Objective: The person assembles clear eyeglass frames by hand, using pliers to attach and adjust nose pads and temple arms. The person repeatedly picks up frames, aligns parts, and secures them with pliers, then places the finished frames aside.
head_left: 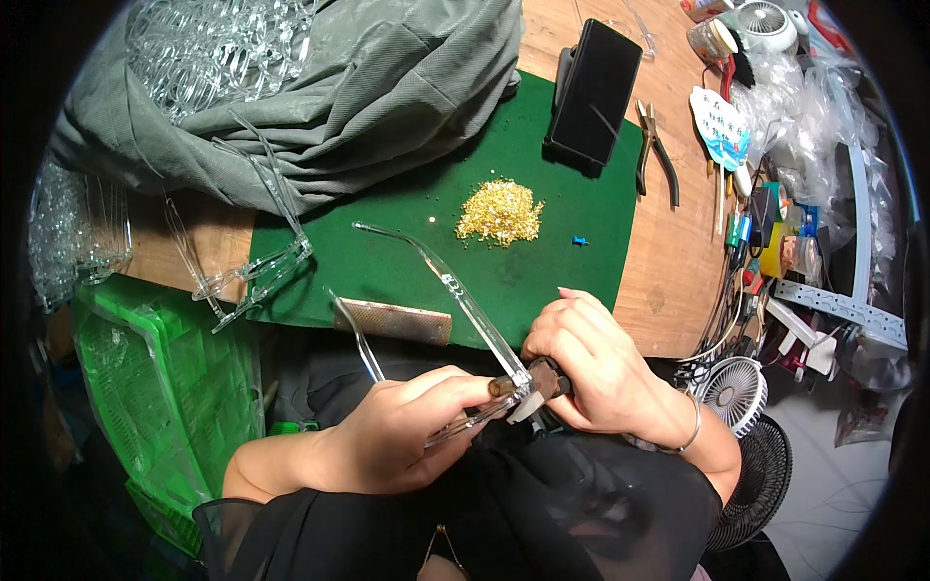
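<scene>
My left hand [407,426] is closed around a clear plastic eyeglass frame [475,315], whose temple arms stretch away over the table edge. A brownish piece covers or sits at the tip of its thumb. Beside it, my right hand [605,363] grips a dark tool [547,378] with a blocky head, pressed against the frame's hinge corner; my fingers hide most of the tool, so its kind does not show. Beyond the hands, a heap of small gold-coloured parts [499,211] lies on a green mat [387,261]. A second clear eyeglass frame [257,276] rests at the mat's left edge.
A grey cloth [387,87] holds many clear frames at upper left. A phone [596,92] leans on the mat; pliers [657,155] lie right of it. A worn metal block [392,320] sits at the near edge. Green crates [160,397] stand left, fans [731,392] right.
</scene>
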